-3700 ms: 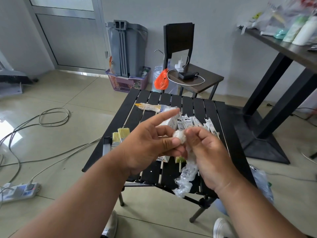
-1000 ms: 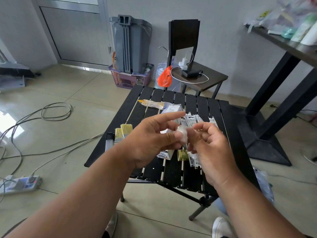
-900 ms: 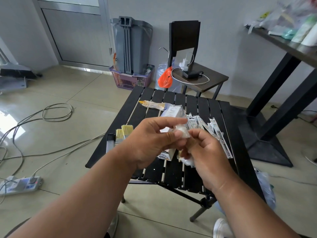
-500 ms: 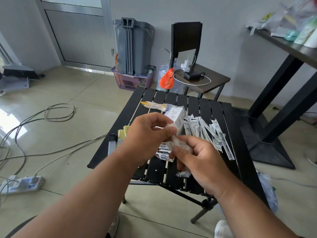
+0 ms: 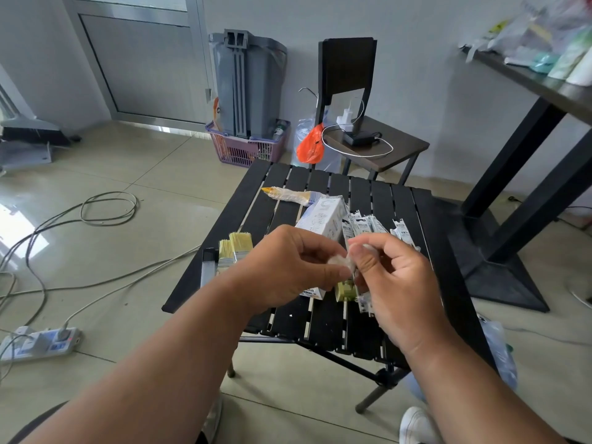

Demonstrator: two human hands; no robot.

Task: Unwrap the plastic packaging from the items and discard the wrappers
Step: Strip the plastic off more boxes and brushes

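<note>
Hands (image 5: 288, 267) (image 5: 394, 283) pinch crumpled wrapper (image 5: 339, 261) (above table's (image 5: 205, 280) near edge).

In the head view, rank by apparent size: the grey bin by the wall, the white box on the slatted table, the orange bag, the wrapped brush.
1. Grey bin
2. White box
3. Wrapped brush and orange bag: look alike, and the bag sits farther off, so unranked.

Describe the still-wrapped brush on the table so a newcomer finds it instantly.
Start at the black slatted table. At its far left edge, beyond the white carton, lies the wrapped brush. Unlike the bare-bristled brushes at the near left, it is swathed in crinkled clear plastic.
</note>
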